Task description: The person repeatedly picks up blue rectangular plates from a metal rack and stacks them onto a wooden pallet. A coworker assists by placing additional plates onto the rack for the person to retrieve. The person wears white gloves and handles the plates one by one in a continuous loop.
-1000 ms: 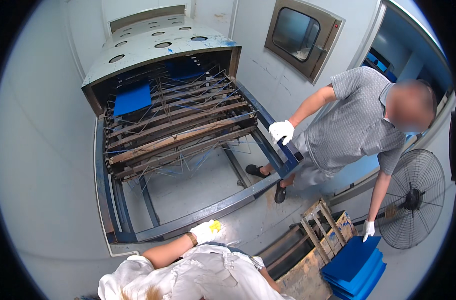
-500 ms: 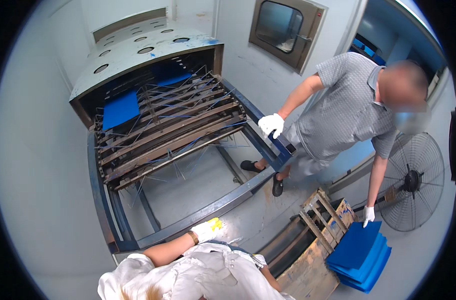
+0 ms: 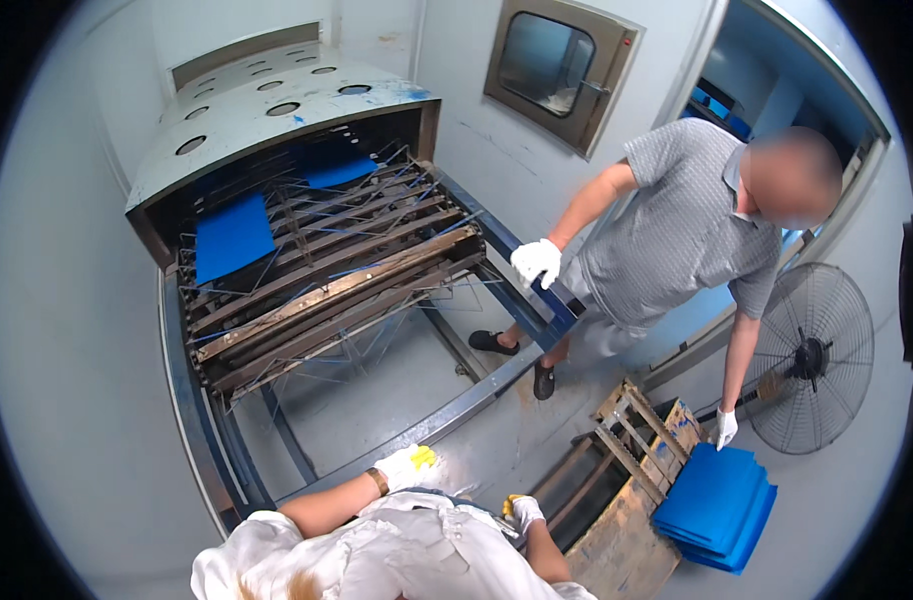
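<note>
Pale grey walls and a grey floor (image 3: 377,400) enclose a large machine with a perforated metal hood (image 3: 267,115) and a blue steel frame (image 3: 417,432) around slanted wire racks (image 3: 327,280). 2 blue sheets (image 3: 234,235) are seen lying on the racks under the hood. The left hand (image 3: 407,466), in a white and yellow glove, is laid on the near bar of the frame; whether it is clenched cannot be told. The right hand (image 3: 523,510), gloved too, is seen low beside the white garment, its grip unclear. A co-worker's gloved hand (image 3: 537,262) is rested on the frame's right rail. A wooden pallet (image 3: 632,470) and a stack of blue sheets (image 3: 717,505) are seen near a floor fan (image 3: 807,360).
</note>
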`<move>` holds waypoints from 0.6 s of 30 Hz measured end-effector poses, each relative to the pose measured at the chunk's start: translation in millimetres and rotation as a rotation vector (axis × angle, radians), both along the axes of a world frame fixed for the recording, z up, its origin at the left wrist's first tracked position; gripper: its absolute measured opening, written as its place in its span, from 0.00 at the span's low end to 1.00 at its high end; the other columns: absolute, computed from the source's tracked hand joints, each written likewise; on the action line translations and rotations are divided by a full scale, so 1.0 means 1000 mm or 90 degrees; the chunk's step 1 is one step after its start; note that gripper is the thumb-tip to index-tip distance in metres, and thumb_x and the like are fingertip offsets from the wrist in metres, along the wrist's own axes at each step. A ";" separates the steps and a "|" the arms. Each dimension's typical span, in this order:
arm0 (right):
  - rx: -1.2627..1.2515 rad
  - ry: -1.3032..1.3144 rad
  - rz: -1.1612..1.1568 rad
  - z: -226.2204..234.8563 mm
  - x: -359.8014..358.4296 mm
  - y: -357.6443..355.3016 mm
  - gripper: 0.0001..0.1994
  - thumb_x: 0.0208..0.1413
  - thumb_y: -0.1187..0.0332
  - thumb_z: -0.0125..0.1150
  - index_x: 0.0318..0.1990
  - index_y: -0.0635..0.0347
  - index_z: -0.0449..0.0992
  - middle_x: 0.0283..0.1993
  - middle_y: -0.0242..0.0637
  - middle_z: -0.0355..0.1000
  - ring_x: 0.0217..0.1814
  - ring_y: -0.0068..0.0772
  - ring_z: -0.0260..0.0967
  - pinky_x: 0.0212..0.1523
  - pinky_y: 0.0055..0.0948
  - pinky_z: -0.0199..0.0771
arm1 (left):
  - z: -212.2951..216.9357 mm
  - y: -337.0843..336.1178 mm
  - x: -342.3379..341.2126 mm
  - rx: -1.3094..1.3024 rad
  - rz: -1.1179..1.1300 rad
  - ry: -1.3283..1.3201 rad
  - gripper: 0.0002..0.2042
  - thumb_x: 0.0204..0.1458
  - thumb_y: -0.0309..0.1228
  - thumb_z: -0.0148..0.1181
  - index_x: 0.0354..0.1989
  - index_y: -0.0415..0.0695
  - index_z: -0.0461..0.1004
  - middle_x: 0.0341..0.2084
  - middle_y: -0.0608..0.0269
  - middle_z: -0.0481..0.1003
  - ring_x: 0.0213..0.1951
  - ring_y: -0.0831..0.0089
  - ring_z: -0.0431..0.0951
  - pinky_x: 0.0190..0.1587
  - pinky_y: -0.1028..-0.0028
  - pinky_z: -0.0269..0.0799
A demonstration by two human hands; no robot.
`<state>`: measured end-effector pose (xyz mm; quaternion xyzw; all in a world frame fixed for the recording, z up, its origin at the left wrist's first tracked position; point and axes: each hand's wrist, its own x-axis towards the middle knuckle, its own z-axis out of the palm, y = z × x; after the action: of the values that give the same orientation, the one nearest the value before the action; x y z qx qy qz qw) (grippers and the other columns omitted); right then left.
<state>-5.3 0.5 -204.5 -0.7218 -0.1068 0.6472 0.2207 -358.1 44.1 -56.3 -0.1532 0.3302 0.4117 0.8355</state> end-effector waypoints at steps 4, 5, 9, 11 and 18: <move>0.051 -0.014 0.113 0.020 -0.032 0.048 0.08 0.52 0.65 0.45 0.32 0.54 0.70 0.26 0.35 0.70 0.24 0.33 0.68 0.23 0.35 0.70 | -0.076 -0.017 -0.032 0.494 -0.156 0.532 0.13 0.54 0.33 0.38 0.44 0.42 0.63 0.41 0.58 0.67 0.43 0.65 0.67 0.37 0.70 0.67; 0.057 -0.013 0.133 0.028 -0.045 0.064 0.08 0.52 0.65 0.45 0.32 0.54 0.70 0.26 0.35 0.70 0.25 0.33 0.68 0.24 0.35 0.70 | -0.058 -0.019 -0.035 0.259 -0.021 0.285 0.13 0.54 0.31 0.37 0.45 0.42 0.63 0.42 0.58 0.67 0.43 0.65 0.67 0.39 0.71 0.66; 0.186 0.024 0.318 0.025 -0.086 0.122 0.09 0.51 0.64 0.48 0.32 0.59 0.70 0.27 0.37 0.70 0.25 0.35 0.68 0.27 0.34 0.69 | -0.028 -0.036 -0.061 0.692 -0.343 0.928 0.14 0.51 0.29 0.37 0.44 0.39 0.64 0.43 0.56 0.66 0.48 0.65 0.63 0.46 0.72 0.63; 0.224 -0.090 0.465 0.043 -0.123 0.142 0.13 0.49 0.60 0.49 0.35 0.61 0.70 0.30 0.39 0.70 0.30 0.37 0.68 0.31 0.33 0.69 | 0.019 -0.043 -0.077 0.733 -0.530 1.163 0.14 0.50 0.29 0.38 0.42 0.39 0.65 0.44 0.55 0.66 0.49 0.65 0.62 0.51 0.72 0.59; 0.454 -0.568 0.969 0.067 -0.242 0.149 0.33 0.40 0.45 0.54 0.50 0.60 0.62 0.49 0.53 0.60 0.55 0.50 0.53 0.53 0.33 0.56 | -0.048 -0.066 -0.111 0.322 -0.106 0.728 0.13 0.48 0.30 0.40 0.41 0.39 0.66 0.43 0.56 0.67 0.48 0.65 0.64 0.52 0.74 0.56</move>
<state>-246.8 149.5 -137.5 -0.5294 -0.8138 0.2110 -0.1138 -468.6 -21.4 -104.5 0.3196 0.6282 0.4275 0.5662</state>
